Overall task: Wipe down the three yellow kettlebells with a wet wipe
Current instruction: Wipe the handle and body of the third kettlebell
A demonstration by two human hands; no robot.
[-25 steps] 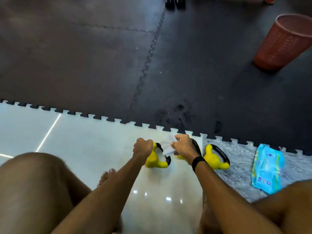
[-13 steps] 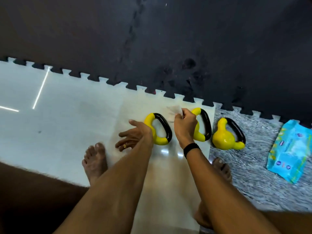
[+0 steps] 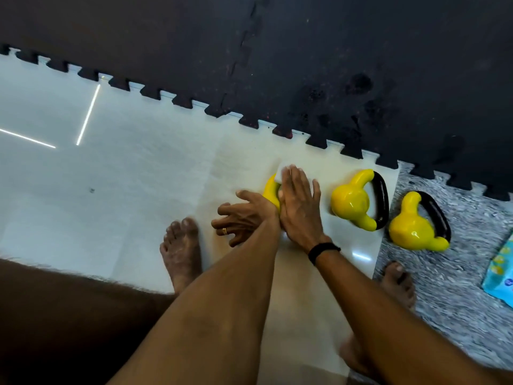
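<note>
**Right hand now flat on the left kettlebell, wipe underneath**

Versus half a second ago: your right hand (image 3: 298,207) has moved off the middle kettlebell and over to the left kettlebell (image 3: 271,190). Fingers are straight now, palm down, pressing the wet wipe (image 3: 281,171) onto it. Before, those fingers were curled and pinching the wipe. Only a white corner of the wipe shows past your fingertips, just right of frame centre.

The left kettlebell is mostly hidden under both hands; its black handle, clear earlier, is covered now. A yellow sliver shows between the hands.

Your left hand (image 3: 244,216) is in about the same spot, fingers spread and relaxed, gripping nothing, its thumb side against the kettlebell. Whether the palm rests on the tile I can't tell.

The middle kettlebell (image 3: 354,202) is fully uncovered now, lying on the pale tile right of centre, black handle pointing right. The right kettlebell (image 3: 413,227) is just beside it on the grey speckled mat (image 3: 455,273), unchanged.

Containers: only the blue wipe pack (image 3: 499,276), cut off at the right edge, lying flat on the grey mat. Contents not visible.

The black foam mat (image 3: 277,51) fills the top of frame. Your bare feet sit lower centre.
</note>
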